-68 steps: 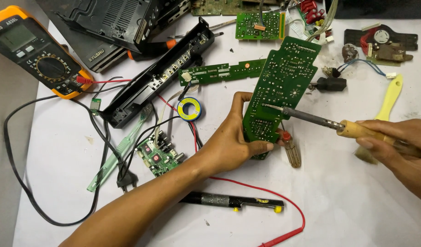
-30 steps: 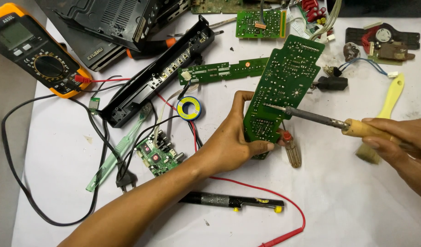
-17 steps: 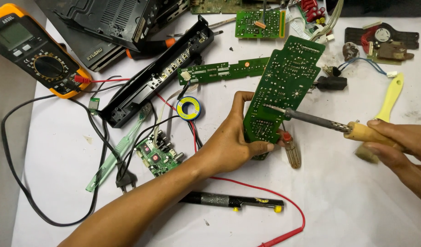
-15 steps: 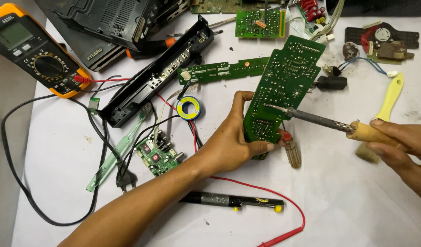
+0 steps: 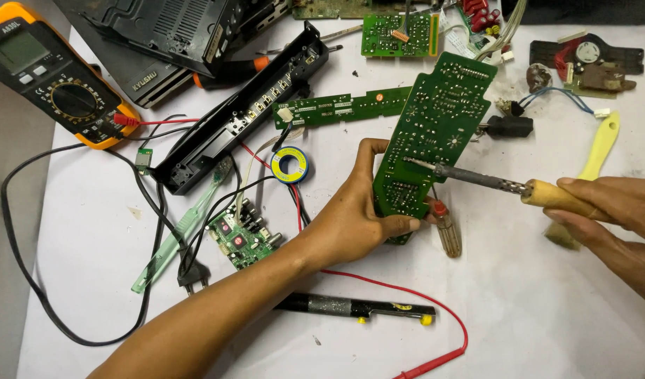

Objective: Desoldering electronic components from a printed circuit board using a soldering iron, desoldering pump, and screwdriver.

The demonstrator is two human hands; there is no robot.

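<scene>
My left hand (image 5: 357, 217) grips the lower end of a long green circuit board (image 5: 434, 133), holding it tilted up off the white table, solder side toward me. My right hand (image 5: 610, 217) holds a soldering iron (image 5: 491, 181) by its wooden handle. The iron's metal tip touches the board near its middle left. A small screwdriver with a red cap (image 5: 446, 228) lies just below the board.
A yellow multimeter (image 5: 49, 77) with red and black leads sits at the top left. A black plastic casing (image 5: 245, 116), a solder spool (image 5: 291, 163), a small green board (image 5: 242, 235), a clear toothbrush (image 5: 178, 228), a black probe pen (image 5: 354, 307) and a yellow brush (image 5: 596, 151) lie around.
The iron's tip has stayed on the board. My right hand has shifted slightly along the handle. The left hand and board have barely moved.
</scene>
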